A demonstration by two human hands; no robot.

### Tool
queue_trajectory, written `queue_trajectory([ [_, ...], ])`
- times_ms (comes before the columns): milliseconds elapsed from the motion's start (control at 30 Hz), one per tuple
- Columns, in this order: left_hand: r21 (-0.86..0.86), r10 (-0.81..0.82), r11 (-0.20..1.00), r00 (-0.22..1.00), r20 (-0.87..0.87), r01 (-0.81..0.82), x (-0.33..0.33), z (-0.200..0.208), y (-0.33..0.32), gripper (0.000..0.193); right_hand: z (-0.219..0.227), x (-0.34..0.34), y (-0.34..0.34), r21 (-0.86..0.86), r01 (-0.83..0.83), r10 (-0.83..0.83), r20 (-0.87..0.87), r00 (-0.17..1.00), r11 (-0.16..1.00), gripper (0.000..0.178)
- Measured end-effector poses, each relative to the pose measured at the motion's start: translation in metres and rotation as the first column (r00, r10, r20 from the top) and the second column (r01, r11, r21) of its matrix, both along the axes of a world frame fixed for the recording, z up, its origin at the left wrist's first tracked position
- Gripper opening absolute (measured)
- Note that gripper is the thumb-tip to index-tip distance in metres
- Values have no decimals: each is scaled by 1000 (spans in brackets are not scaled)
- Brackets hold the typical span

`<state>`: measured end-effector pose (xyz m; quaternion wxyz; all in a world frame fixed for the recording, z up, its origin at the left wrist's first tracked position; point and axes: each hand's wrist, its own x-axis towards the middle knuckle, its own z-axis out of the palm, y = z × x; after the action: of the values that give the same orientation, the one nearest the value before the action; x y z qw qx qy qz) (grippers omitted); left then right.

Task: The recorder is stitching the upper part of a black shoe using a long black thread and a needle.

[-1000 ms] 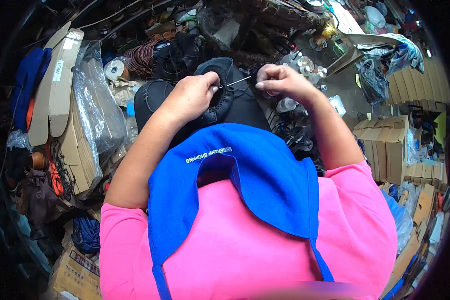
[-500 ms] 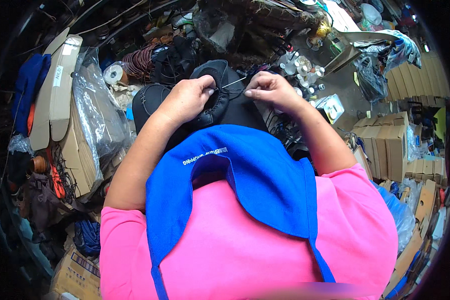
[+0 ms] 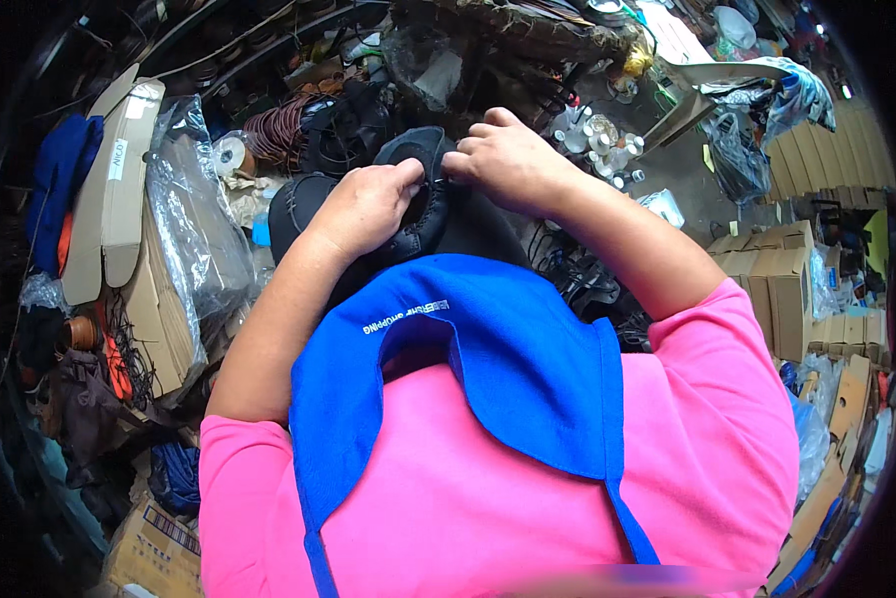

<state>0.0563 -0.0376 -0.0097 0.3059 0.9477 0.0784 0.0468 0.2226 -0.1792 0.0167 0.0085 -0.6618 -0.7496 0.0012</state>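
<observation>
A black leather shoe (image 3: 426,221) with a stitched edge rests above my lap, its opening facing up. My left hand (image 3: 366,207) is closed on the shoe's left edge, thumb and forefinger pinched together. At the far right edge of the shoe, my right hand (image 3: 513,164) has its fingertips pressed together against the leather. Whatever those fingertips pinch is hidden; no needle shows now. Beside my left wrist lies another black piece (image 3: 291,211) with a stitched seam, partly covered by my forearm.
Flattened cardboard (image 3: 121,199) and clear plastic sheeting (image 3: 201,214) stand at the left. Coiled brown cord (image 3: 274,135) and a white spool (image 3: 231,154) lie beyond the shoe. Several small bottles (image 3: 599,135) stand at the far right, with cardboard boxes (image 3: 775,274) farther right.
My right hand has moved left and slightly away from me, from beside the shoe to its edge. The needle seen sticking out earlier is out of sight. My left hand keeps its hold.
</observation>
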Motion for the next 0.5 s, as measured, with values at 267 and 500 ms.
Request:
queue_trajectory([
  [267, 30, -35, 999, 998, 43, 34, -6, -9, 4, 12, -12, 1, 4, -9, -24, 23, -56, 998, 1000, 14],
  [500, 160, 78, 983, 992, 99, -93, -68, -6, 40, 12, -45, 54, -35, 71, 130, -122, -110, 986, 989, 8],
])
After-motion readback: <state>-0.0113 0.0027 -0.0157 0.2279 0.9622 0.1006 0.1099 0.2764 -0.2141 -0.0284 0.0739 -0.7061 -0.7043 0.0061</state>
